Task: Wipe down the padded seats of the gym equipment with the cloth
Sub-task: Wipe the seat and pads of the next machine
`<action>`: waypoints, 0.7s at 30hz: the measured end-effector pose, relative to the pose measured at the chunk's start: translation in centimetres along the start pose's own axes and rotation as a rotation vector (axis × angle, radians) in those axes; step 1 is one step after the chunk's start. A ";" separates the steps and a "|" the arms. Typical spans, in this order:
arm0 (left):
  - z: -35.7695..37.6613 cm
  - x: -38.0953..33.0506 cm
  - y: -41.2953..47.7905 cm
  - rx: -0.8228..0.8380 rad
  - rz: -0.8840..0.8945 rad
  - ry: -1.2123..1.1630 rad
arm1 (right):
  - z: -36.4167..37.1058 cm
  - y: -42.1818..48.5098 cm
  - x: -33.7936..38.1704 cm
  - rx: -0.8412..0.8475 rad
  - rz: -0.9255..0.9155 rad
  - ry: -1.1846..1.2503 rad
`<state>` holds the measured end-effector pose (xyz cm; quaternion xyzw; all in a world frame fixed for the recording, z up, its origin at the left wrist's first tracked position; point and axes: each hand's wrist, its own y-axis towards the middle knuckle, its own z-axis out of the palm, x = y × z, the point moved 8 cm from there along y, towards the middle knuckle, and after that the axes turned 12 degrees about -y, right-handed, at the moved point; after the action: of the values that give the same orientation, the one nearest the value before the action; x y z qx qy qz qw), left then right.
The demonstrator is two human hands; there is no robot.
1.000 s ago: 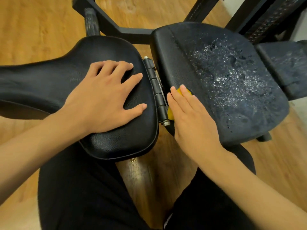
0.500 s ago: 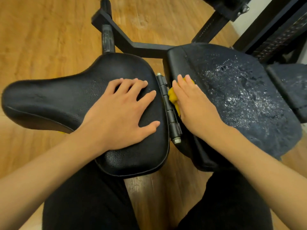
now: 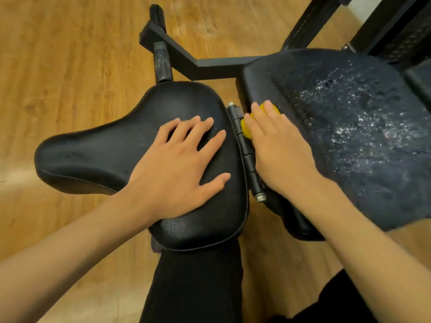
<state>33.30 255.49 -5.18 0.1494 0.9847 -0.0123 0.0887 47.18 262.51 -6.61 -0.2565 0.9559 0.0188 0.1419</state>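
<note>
Left hand [image 3: 177,164]: flat on the saddle-shaped seat pad [image 3: 93,155], fingers spread wide, gripping nothing.
Right hand [image 3: 279,155]: fingers straight, pressing the yellow cloth [image 3: 246,130] onto the near-left edge of the second pad [image 3: 361,136].
Cloth: mostly covered by the fingers, just beside the hinge [image 3: 249,164] between the pads.
Second pad: top glistening with wet droplets.
Beneath: black frame bar [image 3: 210,66], wooden floor [image 3: 70,66].

Warm honey-coloured wood-plank floor [image 3: 70,66] fills the view, grain running diagonally. Soft, even indoor light, faint pale glare patches on planks near top. Sliver of white wall [image 3: 356,8] at top right.
</note>
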 end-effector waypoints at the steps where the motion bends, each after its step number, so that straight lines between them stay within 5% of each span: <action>1: 0.1 0.0 -0.1 0.011 0.000 0.006 | 0.0 -2.9 0.2 0.001 0.040 0.056; 9: -0.8 -1.3 1.3 0.095 0.140 0.111 | -0.5 -14.3 1.1 -0.203 0.538 0.278; 16: 0.5 -9.6 3.6 0.229 0.857 0.027 | 1.6 -18.2 2.1 -0.553 0.984 0.499; 21: 2.0 -13.3 4.3 0.315 1.045 -0.007 | 2.2 -18.6 1.8 -0.857 1.318 0.932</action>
<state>47.42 255.59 -4.71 0.6301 0.7654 -0.1145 0.0630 55.48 245.76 -8.59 0.3291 0.7805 0.3437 -0.4053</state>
